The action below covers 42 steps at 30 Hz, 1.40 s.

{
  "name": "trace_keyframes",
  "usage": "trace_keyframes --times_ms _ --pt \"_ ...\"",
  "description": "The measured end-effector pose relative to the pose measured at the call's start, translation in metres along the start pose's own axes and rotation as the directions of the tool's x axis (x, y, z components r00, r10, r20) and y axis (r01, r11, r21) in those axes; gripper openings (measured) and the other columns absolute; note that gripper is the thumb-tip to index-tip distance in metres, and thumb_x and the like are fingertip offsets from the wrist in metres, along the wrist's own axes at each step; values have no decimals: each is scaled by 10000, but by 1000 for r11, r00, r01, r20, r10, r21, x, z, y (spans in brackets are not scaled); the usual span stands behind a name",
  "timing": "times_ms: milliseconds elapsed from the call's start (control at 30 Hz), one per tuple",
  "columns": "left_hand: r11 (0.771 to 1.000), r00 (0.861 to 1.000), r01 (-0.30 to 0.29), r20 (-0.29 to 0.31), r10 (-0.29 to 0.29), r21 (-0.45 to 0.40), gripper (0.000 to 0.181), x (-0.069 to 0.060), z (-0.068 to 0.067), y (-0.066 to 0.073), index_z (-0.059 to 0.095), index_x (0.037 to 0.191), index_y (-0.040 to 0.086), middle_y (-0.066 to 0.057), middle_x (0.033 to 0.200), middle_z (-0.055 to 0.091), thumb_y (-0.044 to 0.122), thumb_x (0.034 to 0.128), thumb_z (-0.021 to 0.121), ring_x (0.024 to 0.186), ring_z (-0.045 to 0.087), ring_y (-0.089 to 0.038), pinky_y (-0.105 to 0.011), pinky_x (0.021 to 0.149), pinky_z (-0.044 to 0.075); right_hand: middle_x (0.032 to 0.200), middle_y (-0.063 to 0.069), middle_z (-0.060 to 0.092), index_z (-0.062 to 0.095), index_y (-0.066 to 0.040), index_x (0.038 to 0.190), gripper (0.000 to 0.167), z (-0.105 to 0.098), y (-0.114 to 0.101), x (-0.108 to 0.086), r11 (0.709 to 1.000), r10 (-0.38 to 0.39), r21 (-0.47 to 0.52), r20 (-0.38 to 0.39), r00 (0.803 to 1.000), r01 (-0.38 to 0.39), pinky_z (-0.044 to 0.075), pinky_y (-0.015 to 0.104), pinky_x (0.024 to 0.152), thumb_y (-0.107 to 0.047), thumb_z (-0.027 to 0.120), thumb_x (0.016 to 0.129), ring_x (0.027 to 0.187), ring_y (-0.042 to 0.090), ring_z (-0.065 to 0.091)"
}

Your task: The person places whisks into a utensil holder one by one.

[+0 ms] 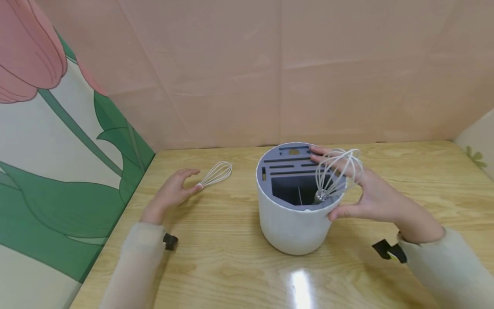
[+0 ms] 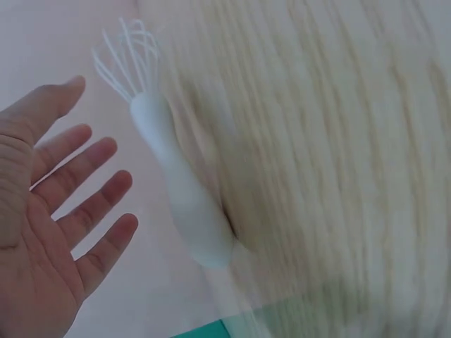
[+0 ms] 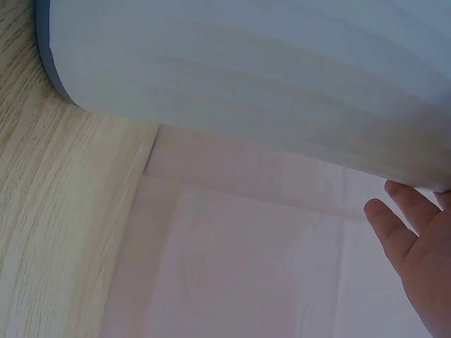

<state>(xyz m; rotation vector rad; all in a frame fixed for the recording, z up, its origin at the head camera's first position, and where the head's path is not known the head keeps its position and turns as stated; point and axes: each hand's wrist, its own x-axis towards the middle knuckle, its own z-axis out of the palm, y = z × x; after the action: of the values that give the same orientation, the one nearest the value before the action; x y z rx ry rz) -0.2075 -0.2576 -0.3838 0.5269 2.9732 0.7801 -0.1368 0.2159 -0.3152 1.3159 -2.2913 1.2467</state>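
In the head view a small whisk [image 1: 217,174] is beside my left hand [image 1: 171,193], its handle mostly hidden there. The left wrist view shows its white handle [image 2: 180,176] apart from the spread fingers of my left hand [image 2: 63,204]. My right hand [image 1: 370,195] touches the right side of a round white holder [image 1: 295,227], thumb at the front and fingers at the top edge. A larger whisk [image 1: 335,174] stands wires-up in the holder's right compartment. In the right wrist view, the fingers of my right hand [image 3: 416,246] lie near the pale wall [image 3: 246,77].
The wooden table [image 1: 216,257] meets a pinkish covered wall [image 1: 216,77] at the back. A panel with painted tulips and green leaves [image 1: 58,206] stands on the left. The holder's grey top has slots, a round hole and a divided compartment.
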Motion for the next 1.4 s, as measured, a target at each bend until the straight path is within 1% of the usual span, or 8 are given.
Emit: trace_keyframes --times_ms 133,433,567,700,867,1067,1300,1400 --pt "999 999 35 11 -35 -8 558 2 2 -6 504 1419 3 -217 1458 506 222 939 688 1335 470 -429 -590 1122 385 1602 170 331 428 -9 1483 1143 -1 0 0 999 27 -30 12 1000 -27 209 166 1188 -257 956 500 1498 165 295" --pt "997 997 67 35 -67 -26 502 7 8 -16 546 1376 -20 -220 1363 572 183 940 687 1181 568 -400 -552 993 490 1607 148 330 435 -27 1484 1135 0 0 0 998 50 -48 16 999 -49 206 164 1183 -235 954 497 1503 153 280" --pt "995 995 91 53 -89 -31 493 9 11 -19 553 1369 -22 -217 1346 586 177 939 689 1161 577 -381 -527 985 499 1615 139 316 427 -35 1491 1146 0 -2 0 997 73 -37 23 997 -72 204 163 1184 -190 953 484 1505 146 274" --pt "995 993 96 73 -93 -40 476 9 12 -20 562 1351 -43 -223 1258 635 155 937 689 1112 595 -366 -514 969 508 1620 138 305 422 -38 1495 1156 -1 -4 0 996 86 -27 26 996 -86 203 160 1188 -158 952 475 1508 148 269" --pt "993 991 104 92 -98 -61 440 9 11 -21 579 1322 -54 -218 1155 675 122 933 688 1035 626 -338 -480 923 528 1617 156 305 422 -25 1492 1157 0 -4 0 997 77 -15 21 997 -77 205 158 1191 -144 952 470 1510 163 270" --pt "991 988 111 113 -102 -76 407 12 11 -20 603 1295 -50 -212 1129 676 99 927 688 981 621 -297 -417 860 534 1610 171 311 427 -9 1483 1151 1 -3 -1 998 59 -14 11 998 -59 206 158 1192 -170 952 472 1507 167 278" --pt "989 980 133 158 -122 -58 368 15 11 -22 645 1263 -23 -155 1050 686 105 922 696 890 601 -222 -304 761 506 1613 166 307 428 -14 1484 1154 1 -3 -2 998 64 -2 11 998 -64 199 162 1193 -165 954 469 1510 170 272" --pt "990 977 132 174 -120 -58 350 16 13 -22 659 1245 -26 -145 1022 689 96 919 697 876 609 -210 -295 754 513 1616 168 300 426 -13 1484 1152 1 -3 -2 998 69 1 12 998 -69 196 167 1196 -160 954 471 1511 174 270"
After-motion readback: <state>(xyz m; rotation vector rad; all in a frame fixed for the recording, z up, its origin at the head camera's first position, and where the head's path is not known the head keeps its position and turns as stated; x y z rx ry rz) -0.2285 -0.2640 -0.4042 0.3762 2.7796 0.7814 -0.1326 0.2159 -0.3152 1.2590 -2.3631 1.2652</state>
